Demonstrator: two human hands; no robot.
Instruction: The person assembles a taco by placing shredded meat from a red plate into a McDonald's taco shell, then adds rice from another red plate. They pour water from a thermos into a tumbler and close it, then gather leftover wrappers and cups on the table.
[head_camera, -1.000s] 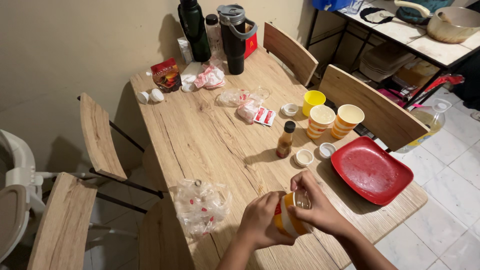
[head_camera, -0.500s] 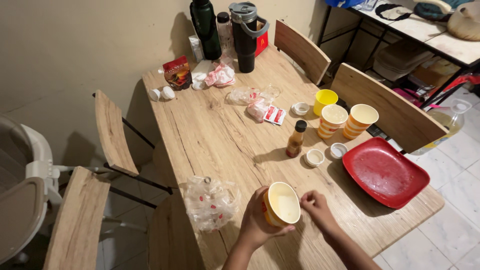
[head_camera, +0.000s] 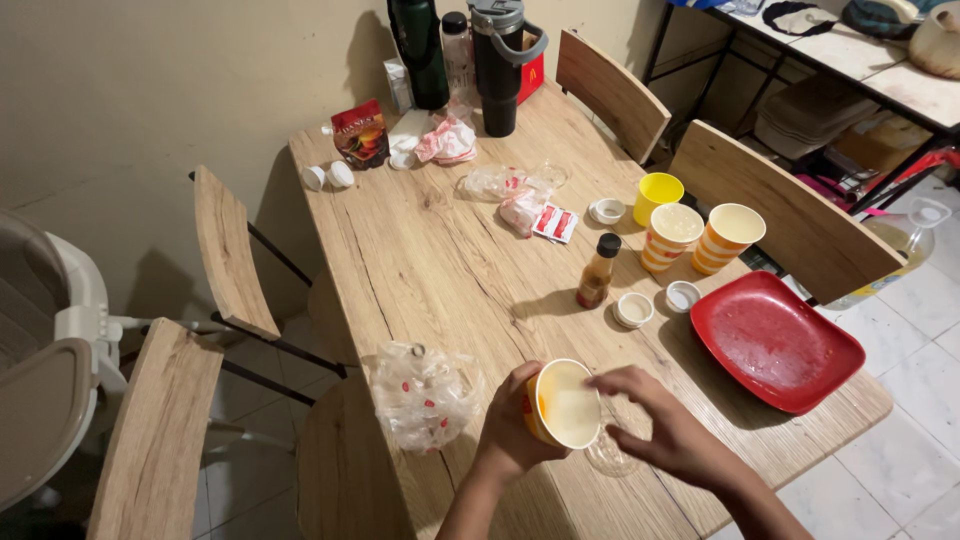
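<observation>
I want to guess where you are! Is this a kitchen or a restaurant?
Probably the eating corner of a home. A wooden table with wooden chairs stands on a tiled floor, crowded with paper cups, a red plate, a sauce bottle and drink flasks, and a high chair stands beside it.

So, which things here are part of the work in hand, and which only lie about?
In hand:
left hand holding the orange cup
right hand over the clear lid

Lying about:
red plate
sauce bottle
two striped cups
yellow cup
plastic bag
black tumbler
</observation>
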